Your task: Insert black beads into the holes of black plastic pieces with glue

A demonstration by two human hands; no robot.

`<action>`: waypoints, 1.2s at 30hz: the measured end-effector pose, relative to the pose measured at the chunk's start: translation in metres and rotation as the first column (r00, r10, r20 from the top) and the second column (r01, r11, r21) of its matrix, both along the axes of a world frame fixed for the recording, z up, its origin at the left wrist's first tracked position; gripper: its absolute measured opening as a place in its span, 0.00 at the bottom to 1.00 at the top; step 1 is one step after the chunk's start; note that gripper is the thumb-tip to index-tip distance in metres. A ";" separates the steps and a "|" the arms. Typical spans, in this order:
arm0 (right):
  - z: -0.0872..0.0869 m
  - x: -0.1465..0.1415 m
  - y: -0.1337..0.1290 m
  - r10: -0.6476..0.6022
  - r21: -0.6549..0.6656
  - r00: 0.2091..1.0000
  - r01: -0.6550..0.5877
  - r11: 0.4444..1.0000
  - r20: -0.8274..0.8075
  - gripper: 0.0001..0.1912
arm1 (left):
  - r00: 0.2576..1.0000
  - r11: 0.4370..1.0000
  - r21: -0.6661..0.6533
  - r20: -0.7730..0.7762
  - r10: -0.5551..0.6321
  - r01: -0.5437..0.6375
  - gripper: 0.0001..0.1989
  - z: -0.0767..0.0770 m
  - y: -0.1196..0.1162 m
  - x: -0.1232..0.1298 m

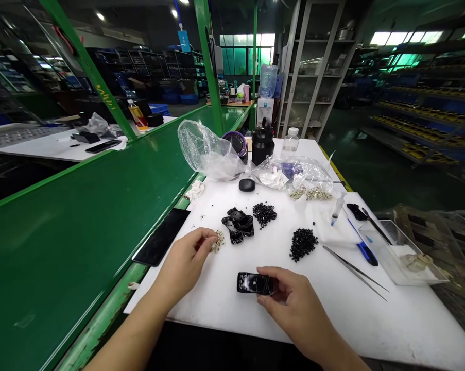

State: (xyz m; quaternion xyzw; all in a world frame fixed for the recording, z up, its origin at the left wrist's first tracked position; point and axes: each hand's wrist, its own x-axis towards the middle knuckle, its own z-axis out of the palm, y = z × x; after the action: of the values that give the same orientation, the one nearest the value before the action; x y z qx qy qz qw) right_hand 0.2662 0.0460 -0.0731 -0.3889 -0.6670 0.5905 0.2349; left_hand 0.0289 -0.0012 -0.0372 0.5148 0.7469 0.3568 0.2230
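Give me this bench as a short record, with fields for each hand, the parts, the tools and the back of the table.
Left hand: fingertips together at small pale pile; grip on a piece unclear
Right hand: holding black part
Parts: cluster of larger black parts; two piles of small black pieces
Tools: tweezers, blue-handled tool
Back of table: black bottle, clear plastic bag

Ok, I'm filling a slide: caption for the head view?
Right hand holding a black casing, left hand at small pale pieces.
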 end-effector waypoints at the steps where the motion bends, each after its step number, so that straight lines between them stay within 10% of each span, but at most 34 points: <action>1: -0.001 0.000 0.001 -0.006 -0.043 1.000 0.005 0.999 -0.022 0.22 | 0.983 1.000 -0.020 0.179 0.027 -0.023 0.15 0.000 -0.002 0.002; 6: -0.003 0.006 0.005 0.001 -0.201 0.991 -0.028 0.979 -0.133 0.25 | 0.736 0.998 0.052 0.675 -0.050 0.021 0.12 0.000 -0.011 0.013; 11: -0.001 0.009 0.007 0.008 -0.194 0.995 -0.027 0.981 -0.098 0.25 | 0.941 0.996 0.021 0.325 -0.093 0.091 0.10 0.008 -0.022 0.019; 15: 0.011 0.011 -0.001 -0.037 -0.219 0.991 0.009 0.976 -0.125 0.24 | 0.949 0.997 0.011 0.305 -0.074 0.075 0.10 0.010 -0.041 0.028; 19: 0.027 0.014 -0.017 -0.081 -0.271 0.984 0.037 0.962 -0.155 0.25 | 0.888 0.957 0.291 0.444 -0.123 -0.013 0.07 0.001 -0.061 0.044; 26: 0.041 0.008 -0.039 -0.096 -0.014 0.989 0.095 0.995 -0.114 0.21 | 0.908 0.952 0.283 0.418 -0.017 -0.112 0.07 -0.007 -0.067 0.065; 36: 0.045 0.009 -0.041 -0.059 0.136 0.993 0.073 0.988 -0.101 0.20 | 0.997 0.953 0.292 -0.029 -0.076 0.081 0.10 -0.001 -0.067 0.057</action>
State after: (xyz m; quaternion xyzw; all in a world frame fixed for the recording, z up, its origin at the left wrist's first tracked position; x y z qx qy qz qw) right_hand 0.2748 0.0052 -0.0285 -0.3645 -0.6813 0.5522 0.3130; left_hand 0.0864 -0.0686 -0.0380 0.5745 0.6667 0.4500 0.1517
